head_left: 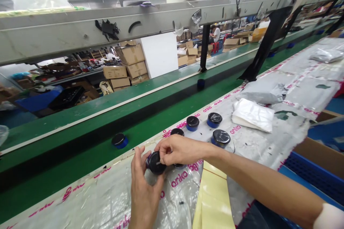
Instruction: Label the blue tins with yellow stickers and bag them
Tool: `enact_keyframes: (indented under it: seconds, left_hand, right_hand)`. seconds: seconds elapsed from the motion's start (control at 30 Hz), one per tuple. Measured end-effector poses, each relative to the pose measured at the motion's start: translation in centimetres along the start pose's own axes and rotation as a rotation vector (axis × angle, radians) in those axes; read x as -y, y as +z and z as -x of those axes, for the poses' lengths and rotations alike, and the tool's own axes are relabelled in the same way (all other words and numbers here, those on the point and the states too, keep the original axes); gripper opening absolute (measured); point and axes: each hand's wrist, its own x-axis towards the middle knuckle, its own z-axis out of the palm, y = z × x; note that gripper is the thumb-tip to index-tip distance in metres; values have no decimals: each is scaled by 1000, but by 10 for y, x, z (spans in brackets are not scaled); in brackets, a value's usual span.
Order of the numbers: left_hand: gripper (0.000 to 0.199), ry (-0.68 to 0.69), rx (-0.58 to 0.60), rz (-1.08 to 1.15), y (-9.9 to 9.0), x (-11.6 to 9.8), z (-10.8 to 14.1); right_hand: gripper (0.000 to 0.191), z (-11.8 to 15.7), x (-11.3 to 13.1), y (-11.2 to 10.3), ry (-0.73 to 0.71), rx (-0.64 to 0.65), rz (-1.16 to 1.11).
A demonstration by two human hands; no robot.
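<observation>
One round blue jar with a black lid (156, 162) sits gripped between the two hands, close above the plastic-covered tabletop (177, 182); whether it touches the surface is hidden. The right hand (182, 149) reaches over it from the right, its fingers (170, 146) bent and closed onto the lid. The left hand (143, 193) comes up from below, its fingers (137, 161) slightly spread and curled against the jar's side. Beyond them, four matching jars stand on the tabletop: three in full view (192, 123) and one partly hidden behind the right hand (177, 132). A blue edge (178, 166) shows under the right hand, but it is too hidden to tell what it belongs to. Two more jars (119, 140) stand well apart on the green conveyor belt (80, 128). Near the four jars lies one folded white plastic bag (252, 115), with grey mailer bags (260, 93) farther along. A yellow sheet (212, 200) lies just right of the left hand, and a cardboard box (319, 157) sits beside the tabletop.
</observation>
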Motion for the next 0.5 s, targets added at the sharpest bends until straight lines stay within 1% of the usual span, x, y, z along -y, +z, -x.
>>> enact_keyframes:
  seconds: [0.5]
  left_hand:
    - [92,-6,3,-1,1,-1,0]
  right_hand:
    - [7,-1,11,-3,64,-19,102]
